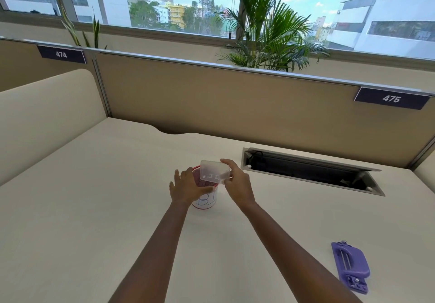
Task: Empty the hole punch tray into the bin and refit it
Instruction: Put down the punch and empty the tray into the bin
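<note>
A small red mesh bin (205,199) with a white paper label stands on the desk in the middle. My right hand (236,182) holds the clear plastic hole punch tray (213,172) tilted over the bin's mouth. My left hand (187,186) grips the bin's left rim and side. The purple hole punch (350,266) lies on its side at the desk's right front, far from both hands, with its underside showing.
An open cable trough (310,171) with a raised flap is sunk into the desk (94,196) behind and right of the bin. A beige partition (211,95) closes the desk's back and left side. Plants stand behind it by the window.
</note>
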